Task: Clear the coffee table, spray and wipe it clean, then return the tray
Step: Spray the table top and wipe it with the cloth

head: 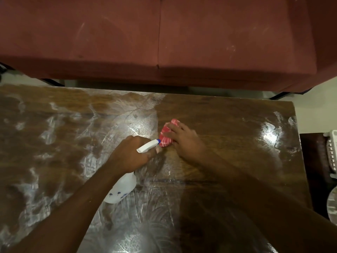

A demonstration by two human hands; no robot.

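A dark wooden coffee table (228,125) fills the lower view, streaked with wet smears on its left half and near the right edge. My left hand (130,155) grips the neck of a white spray bottle (121,189) with a blue-tipped nozzle pointing right, toward the cloth. My right hand (184,137) presses a bunched red-and-white cloth (166,136) flat against the table's middle, just right of the nozzle. The tray is not in view.
A red-brown sofa (164,37) runs along the far side, with a narrow strip of pale floor between it and the table. At the right edge stand a white plastic basket (332,150) and a round pale object (332,205) on a dark surface.
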